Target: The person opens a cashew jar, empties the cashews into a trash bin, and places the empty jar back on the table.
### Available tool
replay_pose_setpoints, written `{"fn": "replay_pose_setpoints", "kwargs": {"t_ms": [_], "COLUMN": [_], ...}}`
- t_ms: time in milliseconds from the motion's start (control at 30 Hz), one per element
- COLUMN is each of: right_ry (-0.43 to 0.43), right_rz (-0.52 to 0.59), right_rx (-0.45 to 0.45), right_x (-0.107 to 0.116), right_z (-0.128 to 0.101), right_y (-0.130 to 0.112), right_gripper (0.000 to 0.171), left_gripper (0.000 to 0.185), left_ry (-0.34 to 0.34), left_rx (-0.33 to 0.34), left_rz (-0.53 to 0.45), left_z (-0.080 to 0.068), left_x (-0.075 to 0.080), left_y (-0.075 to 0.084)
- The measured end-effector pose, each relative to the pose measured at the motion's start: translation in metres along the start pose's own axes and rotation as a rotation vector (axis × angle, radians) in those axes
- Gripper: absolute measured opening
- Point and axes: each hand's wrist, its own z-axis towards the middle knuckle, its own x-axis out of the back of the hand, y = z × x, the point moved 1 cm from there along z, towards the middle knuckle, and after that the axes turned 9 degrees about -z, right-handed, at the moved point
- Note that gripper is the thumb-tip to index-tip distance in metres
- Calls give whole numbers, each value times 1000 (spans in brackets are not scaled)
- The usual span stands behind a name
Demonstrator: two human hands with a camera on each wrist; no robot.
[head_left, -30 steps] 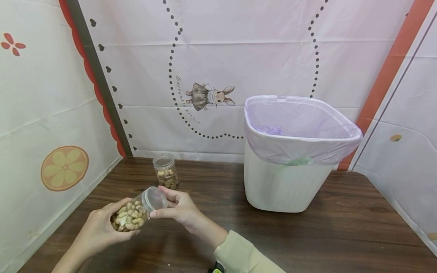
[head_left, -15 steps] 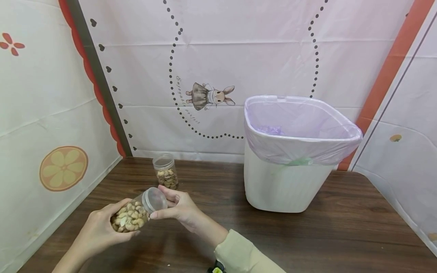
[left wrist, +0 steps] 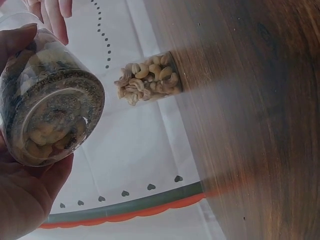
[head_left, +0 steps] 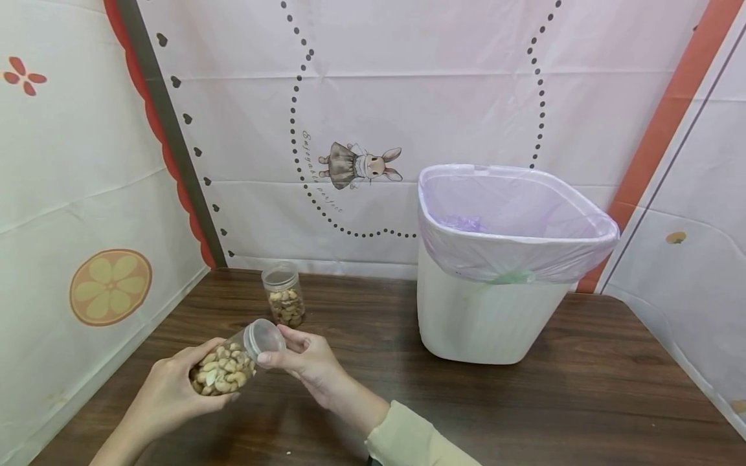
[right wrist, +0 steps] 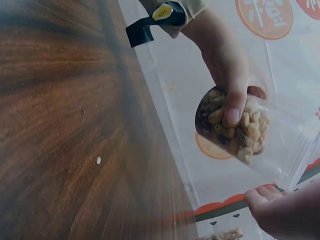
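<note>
One jar (head_left: 230, 362) of nuts, tilted above the table (head_left: 524, 401), left hand (head_left: 169, 395) wrapping its body, right hand (head_left: 309, 362) pinching the lid (head_left: 265, 336) (likely light, rigid, slippery; grip mid-body).

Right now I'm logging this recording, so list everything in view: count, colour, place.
held jar: 1, clear with clear lid, full of pale nuts, tilted above the table's near left
second jar: 1, clear, lidded, part full of nuts, upright at the table's back left
bin: 1, white, lined with a pale purple bag, at the table's back right
table: 1, dark brown wood
backdrop: 1, white, with a rabbit drawing, dotted lines, orange flowers and red trim, behind and beside the table
left hand: 1, grips the held jar's body
right hand: 1, pale yellow sleeve, fingertips on the held jar's lid
</note>
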Motion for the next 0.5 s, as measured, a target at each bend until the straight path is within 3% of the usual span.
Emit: {"fn": "replay_pose_setpoints", "kwargs": {"t_ms": [500], "right_ry": [164], "right_rz": [-72], "right_rx": [17], "right_x": [-12], "right_z": [-7], "right_y": [-3], "right_gripper": [66], "left_gripper": [73], "left_ry": [-1], "left_rx": [7], "left_rz": [10], "left_z": [1], "left_x": [-1], "left_y": [0]}}
